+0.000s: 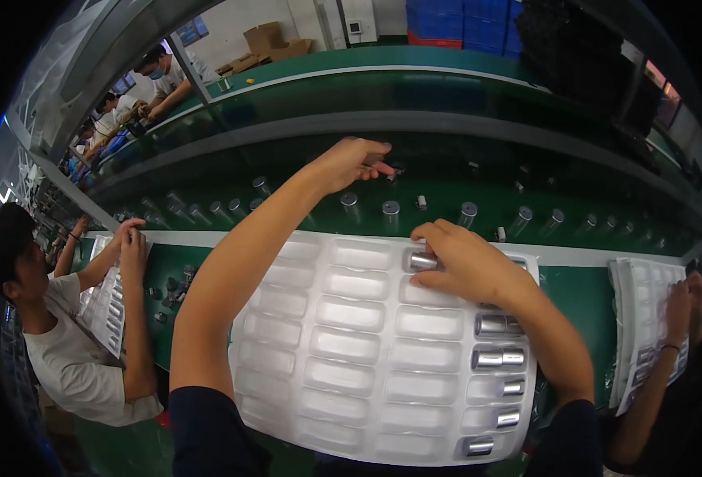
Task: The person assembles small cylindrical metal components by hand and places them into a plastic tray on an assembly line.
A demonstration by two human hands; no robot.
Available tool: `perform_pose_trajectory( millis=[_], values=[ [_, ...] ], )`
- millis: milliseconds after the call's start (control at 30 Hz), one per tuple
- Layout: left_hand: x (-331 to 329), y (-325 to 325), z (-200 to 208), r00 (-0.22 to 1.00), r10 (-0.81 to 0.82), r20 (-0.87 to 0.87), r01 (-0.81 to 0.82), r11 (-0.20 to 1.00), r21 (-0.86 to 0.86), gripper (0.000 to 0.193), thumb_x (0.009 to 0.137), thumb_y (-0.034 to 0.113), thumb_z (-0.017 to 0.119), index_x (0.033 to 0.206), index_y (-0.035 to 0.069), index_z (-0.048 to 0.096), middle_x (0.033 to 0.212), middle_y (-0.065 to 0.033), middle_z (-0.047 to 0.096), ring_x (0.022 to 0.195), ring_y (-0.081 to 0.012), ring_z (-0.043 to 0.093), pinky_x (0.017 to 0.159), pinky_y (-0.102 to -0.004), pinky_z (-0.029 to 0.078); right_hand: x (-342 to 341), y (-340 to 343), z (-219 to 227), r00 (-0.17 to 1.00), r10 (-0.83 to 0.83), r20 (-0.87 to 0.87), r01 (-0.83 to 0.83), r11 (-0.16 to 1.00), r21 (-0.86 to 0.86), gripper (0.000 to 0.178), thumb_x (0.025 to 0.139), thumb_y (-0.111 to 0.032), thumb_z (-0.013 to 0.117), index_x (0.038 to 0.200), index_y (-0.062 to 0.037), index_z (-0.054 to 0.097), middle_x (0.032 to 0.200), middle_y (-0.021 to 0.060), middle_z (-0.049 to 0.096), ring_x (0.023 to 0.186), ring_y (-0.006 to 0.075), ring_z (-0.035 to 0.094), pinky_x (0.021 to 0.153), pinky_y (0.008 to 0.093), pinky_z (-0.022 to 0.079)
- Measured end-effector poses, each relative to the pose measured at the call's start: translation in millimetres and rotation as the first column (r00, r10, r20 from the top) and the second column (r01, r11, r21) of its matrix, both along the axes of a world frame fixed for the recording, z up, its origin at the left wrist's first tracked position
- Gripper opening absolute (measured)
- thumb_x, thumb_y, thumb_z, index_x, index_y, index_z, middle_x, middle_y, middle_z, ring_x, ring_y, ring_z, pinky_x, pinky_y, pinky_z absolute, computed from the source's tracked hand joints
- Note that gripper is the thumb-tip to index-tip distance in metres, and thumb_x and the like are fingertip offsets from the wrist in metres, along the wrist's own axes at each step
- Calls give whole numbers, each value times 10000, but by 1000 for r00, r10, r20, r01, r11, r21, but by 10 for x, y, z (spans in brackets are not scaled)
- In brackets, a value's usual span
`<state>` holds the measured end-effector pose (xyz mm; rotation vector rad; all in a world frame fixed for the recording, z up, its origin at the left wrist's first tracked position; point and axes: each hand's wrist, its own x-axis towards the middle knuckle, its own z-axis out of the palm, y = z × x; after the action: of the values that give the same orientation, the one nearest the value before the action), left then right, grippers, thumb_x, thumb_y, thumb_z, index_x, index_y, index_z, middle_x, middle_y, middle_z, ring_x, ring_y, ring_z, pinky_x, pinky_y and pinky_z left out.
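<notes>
A white plastic tray (pixel 344 341) with rows of oblong compartments lies in front of me. My right hand (pixel 470 266) is closed around a silver metal cylinder (pixel 423 261) at a compartment in the tray's far row. Several more silver cylinders (pixel 498 359) lie on their sides in the tray's right column, some filling only part of their compartment. Over the green belt beyond the tray, my left hand (pixel 351 164) reaches out with its fingers apart. Its fingertips are close to a small metal piece (pixel 390 176); whether they touch it I cannot tell.
Silver cylinders (pixel 468 213) stand upright along the green belt (pixel 446 191), with small light pieces (pixel 421 202) between them. Co-workers sit left (pixel 88 318) and right, each at a similar tray (pixel 641 318). Dark small parts (pixel 177 288) lie left of my tray.
</notes>
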<state>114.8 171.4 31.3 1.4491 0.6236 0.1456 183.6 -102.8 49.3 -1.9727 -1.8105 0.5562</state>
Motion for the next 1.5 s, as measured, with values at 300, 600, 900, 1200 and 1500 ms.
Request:
perform_pose_trajectory(
  millis=[300,600,900,1200,1500],
  values=[
    [76,343,-242,948,47,-315,154,799,582,591,773,380,784,1118,-69,614,1022,-173,647,878,-184,615,737,-290,491,436,322,85,887,-107,-448,204,964,172,296,801,-83,693,1044,32,571,862,85,630,712,119,621,674,251,500],
    [38,390,-490,925,-54,-377,376,287,881,351,932,315,555,1112,24,637,1058,-246,649,1045,-434,578,895,-434,476,735,1086,-253,930,29,366,-6,998,-63,398,775,-261,708,1095,-26,669,1047,230,667,989,363,648,866,420,518],
    [-130,104,-374,985,52,164,-162,-31,986,359,952,294,514,1171,20,590,1168,-225,596,1054,-410,555,894,-460,460,611,831,-61,994,-45,-98,69,963,259,311,802,-175,741,1054,1,694,851,107,691,816,190,657,749,301,514],
    [-495,-1625,175,887,340,312,53,597,-801,318,999,245,417,1205,26,521,1262,-175,497,1214,-305,499,1087,-492,391,95,265,-57,711,46,-701,291,889,354,350,908,-250,678,1166,-24,612,927,17,616,817,86,547,725,234,449],
    [-537,-1647,-143,850,252,463,145,732,-665,241,970,163,583,1121,-24,601,1070,-120,618,1010,-197,607,937,-275,518,171,71,-36,157,171,-973,514,827,228,219,934,-179,624,1096,-33,611,1078,90,659,1010,137,617,899,289,502]
  ],
)
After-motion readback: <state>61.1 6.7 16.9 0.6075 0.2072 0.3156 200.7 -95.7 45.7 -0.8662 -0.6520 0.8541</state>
